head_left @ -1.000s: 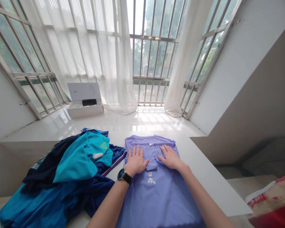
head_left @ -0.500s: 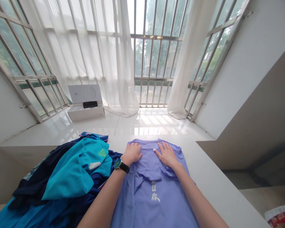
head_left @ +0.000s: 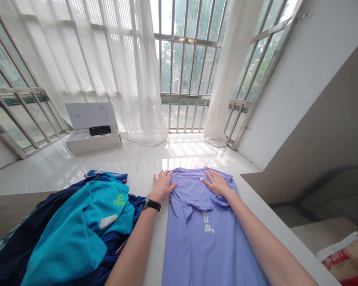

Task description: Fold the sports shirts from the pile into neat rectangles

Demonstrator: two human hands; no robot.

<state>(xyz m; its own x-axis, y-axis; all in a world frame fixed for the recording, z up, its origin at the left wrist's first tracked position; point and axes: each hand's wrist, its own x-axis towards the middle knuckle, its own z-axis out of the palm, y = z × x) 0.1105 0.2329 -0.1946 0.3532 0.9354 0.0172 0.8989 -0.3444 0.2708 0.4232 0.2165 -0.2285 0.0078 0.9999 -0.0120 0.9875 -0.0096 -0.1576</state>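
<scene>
A lavender shirt (head_left: 193, 234) lies spread on the white ledge, its collar end toward the window and pale lettering down its middle. My left hand (head_left: 162, 186) rests at the shirt's upper left edge, fingers spread, partly on the ledge. On the upper right of the shirt my right hand (head_left: 217, 182) presses flat with its fingers apart. A dark-strapped watch circles my left wrist. Left of my left arm is a heap of clothes, with a turquoise shirt (head_left: 77, 230) on top of dark blue garments.
An open white box (head_left: 94, 141) with a black device (head_left: 100, 130) in it stands at the back left. Sheer curtains (head_left: 143, 99) hang before the barred window. The ledge (head_left: 271, 238) drops off at the right, where a red and tan bag (head_left: 349, 258) lies lower down.
My left hand has slid left to the shirt's edge, its fingers spreading wider. The shirt's left side now lies straighter, with bare ledge between it and the heap. The view has shifted slightly.
</scene>
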